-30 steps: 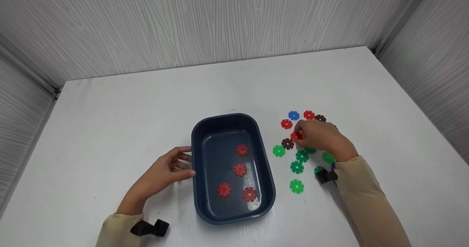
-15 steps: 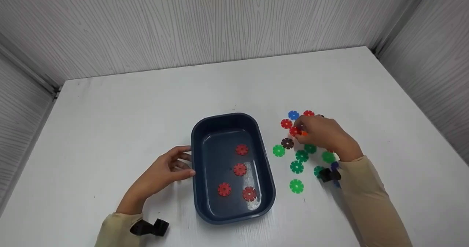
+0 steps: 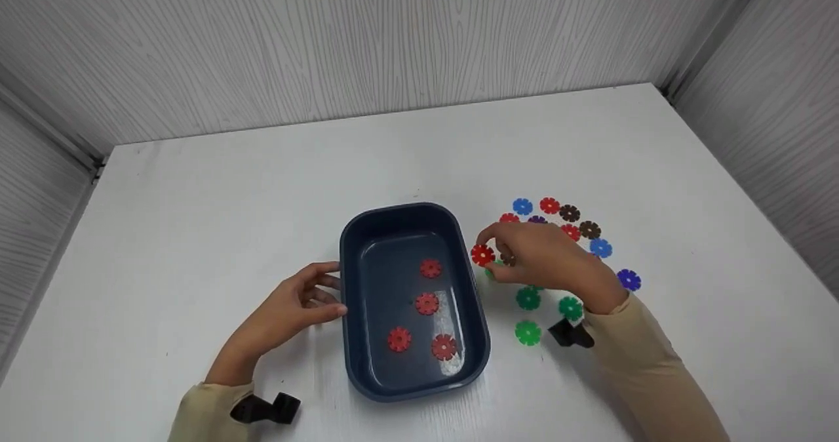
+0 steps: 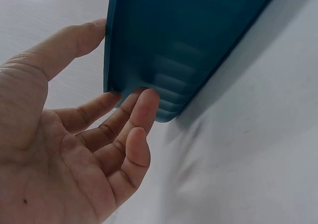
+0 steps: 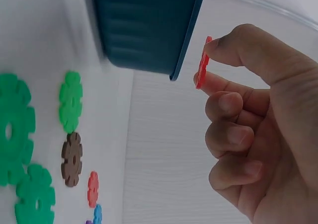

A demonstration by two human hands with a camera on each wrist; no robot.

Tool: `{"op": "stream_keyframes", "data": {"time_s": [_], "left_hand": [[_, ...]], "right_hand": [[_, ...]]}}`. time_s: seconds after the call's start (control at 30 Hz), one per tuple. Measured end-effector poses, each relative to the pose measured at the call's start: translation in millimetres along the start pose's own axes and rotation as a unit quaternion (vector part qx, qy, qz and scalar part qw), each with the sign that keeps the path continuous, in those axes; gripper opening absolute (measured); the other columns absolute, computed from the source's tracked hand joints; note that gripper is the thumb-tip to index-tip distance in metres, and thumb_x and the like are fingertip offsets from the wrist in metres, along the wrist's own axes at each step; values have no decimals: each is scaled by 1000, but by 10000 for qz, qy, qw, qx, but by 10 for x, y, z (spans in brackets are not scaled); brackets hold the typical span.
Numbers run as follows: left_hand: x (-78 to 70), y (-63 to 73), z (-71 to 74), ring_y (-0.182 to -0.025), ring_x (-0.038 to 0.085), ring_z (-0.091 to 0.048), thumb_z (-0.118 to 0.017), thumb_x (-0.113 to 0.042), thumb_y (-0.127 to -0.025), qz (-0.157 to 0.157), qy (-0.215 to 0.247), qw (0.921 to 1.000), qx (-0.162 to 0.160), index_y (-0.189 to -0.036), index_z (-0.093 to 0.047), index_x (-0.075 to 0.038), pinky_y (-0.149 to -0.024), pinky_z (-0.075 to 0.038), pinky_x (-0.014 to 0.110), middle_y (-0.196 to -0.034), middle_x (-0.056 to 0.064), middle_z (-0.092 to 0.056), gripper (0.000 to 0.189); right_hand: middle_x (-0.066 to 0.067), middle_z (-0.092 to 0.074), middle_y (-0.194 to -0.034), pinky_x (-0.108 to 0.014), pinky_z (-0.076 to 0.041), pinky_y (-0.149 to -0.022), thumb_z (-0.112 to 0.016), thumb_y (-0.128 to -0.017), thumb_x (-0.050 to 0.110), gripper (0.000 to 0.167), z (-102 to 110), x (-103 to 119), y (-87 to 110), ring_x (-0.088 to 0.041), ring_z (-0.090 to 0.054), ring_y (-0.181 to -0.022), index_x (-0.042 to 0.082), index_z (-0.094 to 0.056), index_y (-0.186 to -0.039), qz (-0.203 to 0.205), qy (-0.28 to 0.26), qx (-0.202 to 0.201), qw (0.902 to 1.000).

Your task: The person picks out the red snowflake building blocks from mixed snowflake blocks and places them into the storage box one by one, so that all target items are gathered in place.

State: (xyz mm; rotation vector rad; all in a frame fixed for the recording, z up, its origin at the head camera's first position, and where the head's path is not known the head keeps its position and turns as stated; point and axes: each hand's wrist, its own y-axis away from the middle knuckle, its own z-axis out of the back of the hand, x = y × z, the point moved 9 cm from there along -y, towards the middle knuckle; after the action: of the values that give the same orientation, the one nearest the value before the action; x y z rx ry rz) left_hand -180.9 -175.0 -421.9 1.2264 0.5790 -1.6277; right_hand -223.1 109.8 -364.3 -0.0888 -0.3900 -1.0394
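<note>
Between thumb and forefinger, my right hand (image 3: 541,255) pinches a red notched plastic disc (image 3: 483,255). It holds the disc just off the right rim of a dark blue bin (image 3: 486,357), raised above the table in the right wrist view. The remaining fingers (image 5: 231,134) of that hand curl towards the palm. Inside the bin lie several red discs, among them one near the middle (image 3: 427,303). My left hand (image 3: 282,317) is at the bin's left side, its thumb and fingertips touching the rim (image 4: 108,50) without curling round it.
Loose discs lie on the white table (image 3: 249,193) right of the bin: blue (image 3: 522,206), brown (image 3: 590,229), green (image 3: 527,332), purple (image 3: 629,280) and red (image 3: 550,205). Some are partly under my right hand. Wood-grain panels (image 3: 367,42) stand behind and beside the table.
My right hand has come left from among the loose discs to the bin's right rim, bringing the red disc with it. The left hand and the bin stay nearly where they were.
</note>
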Motion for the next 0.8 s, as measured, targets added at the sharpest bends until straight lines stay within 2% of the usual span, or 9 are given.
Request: {"op": "stream_keyframes", "data": {"time_s": [0.13,0.27,0.4,0.53,0.63,0.8], "left_hand": [[10,7,0,-101,24,-61,-71,-23,-88,4,14,10000,0,-143,-40,-5,-78,-53,27,-126,20,-56,66],[5,-1,-9,-101,25,-60,-71,-22,-88,-15,102,9999,52,-144,-40,-5,-77,-53,26,-127,20,-55,66],[7,-3,-11,-101,24,-60,-71,-22,-88,12,117,9999,74,-144,-39,-5,-77,-53,26,-127,20,-55,66],[15,-3,-6,-102,24,-60,-71,-23,-88,48,105,9999,68,-144,-39,-6,-77,-53,27,-127,20,-55,66],[19,-4,-4,-101,24,-60,-71,-23,-88,45,99,9999,64,-144,-39,-6,-78,-53,27,-127,19,-55,66],[27,0,-3,-102,24,-60,-71,-23,-88,50,78,9999,39,-144,-40,-7,-79,-52,27,-126,19,-56,66]], "right_hand": [[1,-54,-71,-24,-37,-51,-70,-81,23,39,-37,176,42,-10,-44,-57,16,-66,-118,307,-142,91,9994],[-3,-61,-80,-22,-41,-53,-69,-84,25,36,-58,328,93,-10,-48,-64,15,-66,-118,660,-163,73,9977],[-2,-66,-87,-20,-43,-58,-69,-87,27,32,-95,466,124,-10,-52,-72,15,-66,-116,1109,25,5,9938],[1,-65,-91,-18,-42,-58,-70,-88,27,31,-129,539,137,-9,-53,-73,15,-66,-116,1447,262,30,9891],[-1,-65,-93,-19,-42,-58,-70,-88,29,36,-139,531,126,-10,-54,-72,15,-65,-121,1405,306,148,9895],[-4,-66,-96,-20,-45,-60,-70,-88,35,44,-101,404,86,-13,-57,-74,16,-63,-127,971,202,118,9950]]}}
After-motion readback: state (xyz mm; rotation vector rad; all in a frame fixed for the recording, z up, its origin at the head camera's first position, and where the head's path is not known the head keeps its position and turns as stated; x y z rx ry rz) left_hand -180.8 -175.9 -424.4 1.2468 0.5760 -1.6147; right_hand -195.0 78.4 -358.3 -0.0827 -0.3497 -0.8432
